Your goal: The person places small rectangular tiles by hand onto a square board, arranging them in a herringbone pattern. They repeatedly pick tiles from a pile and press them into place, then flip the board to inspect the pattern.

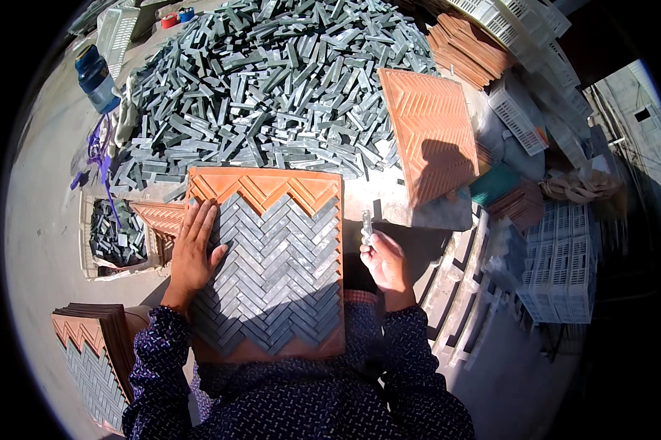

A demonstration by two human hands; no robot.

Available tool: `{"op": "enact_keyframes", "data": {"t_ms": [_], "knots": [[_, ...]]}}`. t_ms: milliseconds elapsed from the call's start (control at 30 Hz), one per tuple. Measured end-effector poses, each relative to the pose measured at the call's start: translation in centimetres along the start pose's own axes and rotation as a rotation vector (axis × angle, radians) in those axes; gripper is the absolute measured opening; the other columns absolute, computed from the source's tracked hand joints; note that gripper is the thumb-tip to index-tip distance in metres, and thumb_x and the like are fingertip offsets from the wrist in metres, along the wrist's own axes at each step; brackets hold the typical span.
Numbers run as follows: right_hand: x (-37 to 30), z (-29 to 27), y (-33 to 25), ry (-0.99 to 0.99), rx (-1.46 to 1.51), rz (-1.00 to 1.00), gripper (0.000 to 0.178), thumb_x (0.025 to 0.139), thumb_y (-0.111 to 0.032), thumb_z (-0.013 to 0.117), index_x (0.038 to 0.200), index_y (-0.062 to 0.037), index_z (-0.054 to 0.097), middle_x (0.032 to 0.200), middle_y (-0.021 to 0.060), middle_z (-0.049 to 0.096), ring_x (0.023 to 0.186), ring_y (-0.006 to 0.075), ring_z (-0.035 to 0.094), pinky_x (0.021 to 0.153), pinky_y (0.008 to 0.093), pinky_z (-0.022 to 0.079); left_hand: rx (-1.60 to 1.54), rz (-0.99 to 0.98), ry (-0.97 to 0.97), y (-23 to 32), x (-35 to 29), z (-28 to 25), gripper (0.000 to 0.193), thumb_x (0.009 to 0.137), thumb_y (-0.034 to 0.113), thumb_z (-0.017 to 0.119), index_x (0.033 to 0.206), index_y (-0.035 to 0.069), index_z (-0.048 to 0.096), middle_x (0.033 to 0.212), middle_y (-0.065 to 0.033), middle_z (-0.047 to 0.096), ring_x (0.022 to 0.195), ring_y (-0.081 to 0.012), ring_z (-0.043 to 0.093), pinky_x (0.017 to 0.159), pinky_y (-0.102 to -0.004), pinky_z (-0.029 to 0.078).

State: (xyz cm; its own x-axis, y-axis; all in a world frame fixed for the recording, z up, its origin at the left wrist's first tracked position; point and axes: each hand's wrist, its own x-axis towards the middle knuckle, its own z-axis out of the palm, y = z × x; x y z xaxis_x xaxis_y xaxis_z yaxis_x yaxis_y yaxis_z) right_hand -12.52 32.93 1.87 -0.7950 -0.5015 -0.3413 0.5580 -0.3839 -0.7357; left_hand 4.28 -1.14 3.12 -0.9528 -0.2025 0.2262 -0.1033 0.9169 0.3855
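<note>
An orange mould tray [266, 178] with zigzag grooves lies in front of me. Grey stone strips [268, 268] fill most of it in a herringbone pattern; grooves along its far edge are bare. My left hand [191, 253] rests on the tray's left side, fingers stretched out and holding nothing. To the right of the tray, my right hand [386, 264] pinches a small pale strip [367, 221] upright between thumb and fingers, apart from the tray. Beyond the tray spreads a large heap of loose grey stone strips [272, 88].
Another orange mould tray [429, 125] leans at the heap's right. A white crate of strips [88, 257] and a stack of filled trays [92, 352] stand left. At right are white plastic crates [558, 264] and a slatted pallet [459, 293]. A blue bottle [96, 79] stands far left.
</note>
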Motion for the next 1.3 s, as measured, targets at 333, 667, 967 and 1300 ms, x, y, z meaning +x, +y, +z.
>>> {"op": "enact_keyframes", "data": {"t_ms": [333,667,967,1300], "knots": [[-8.8,-0.1,2.5,-0.24,0.398,0.309,0.029,0.093,-0.013,0.054,0.118,-0.0004,0.048,0.102,0.0067,0.054,0.084,0.0124,0.051,0.073,0.0239,0.046,0.016,0.022,-0.011,0.2,0.4,-0.2,0.07,0.084,0.028,0.06,0.143,0.005,0.032,0.148,-0.0121,0.034,0.139,-0.033,0.025,0.113,-0.0411,0.022],[-12.5,1.8,1.6,-0.489,-1.392,-0.369,0.011,0.08,-0.005,0.062,0.091,-0.0025,0.063,0.095,0.0092,0.058,0.088,0.0238,0.06,0.075,0.0311,0.05,0.025,0.011,-0.015,0.0,0.3,0.2,0.067,0.086,0.029,0.059,0.143,0.006,0.034,0.147,-0.0119,0.034,0.139,-0.0328,0.025,0.113,-0.0413,0.022],[-12.5,2.3,2.7,-0.346,-1.462,-0.494,0.025,0.071,-0.005,0.07,0.094,-0.0033,0.062,0.095,0.0101,0.058,0.089,0.027,0.059,0.078,0.0325,0.05,0.013,0.01,-0.029,-0.3,0.3,0.4,0.07,0.082,0.022,0.058,0.145,0.007,0.03,0.149,-0.0098,0.032,0.141,-0.0331,0.021,0.114,-0.0425,0.02],[-13.6,2.3,5.1,-0.269,-1.499,-0.524,0.015,0.07,-0.007,0.071,0.082,-0.005,0.062,0.088,0.0087,0.059,0.084,0.0263,0.059,0.072,0.035,0.049,0.04,-0.005,-0.025,-0.2,0.4,0.6,0.067,0.085,0.028,0.06,0.143,0.007,0.034,0.148,-0.011,0.035,0.139,-0.0322,0.026,0.113,-0.0409,0.023]]}}
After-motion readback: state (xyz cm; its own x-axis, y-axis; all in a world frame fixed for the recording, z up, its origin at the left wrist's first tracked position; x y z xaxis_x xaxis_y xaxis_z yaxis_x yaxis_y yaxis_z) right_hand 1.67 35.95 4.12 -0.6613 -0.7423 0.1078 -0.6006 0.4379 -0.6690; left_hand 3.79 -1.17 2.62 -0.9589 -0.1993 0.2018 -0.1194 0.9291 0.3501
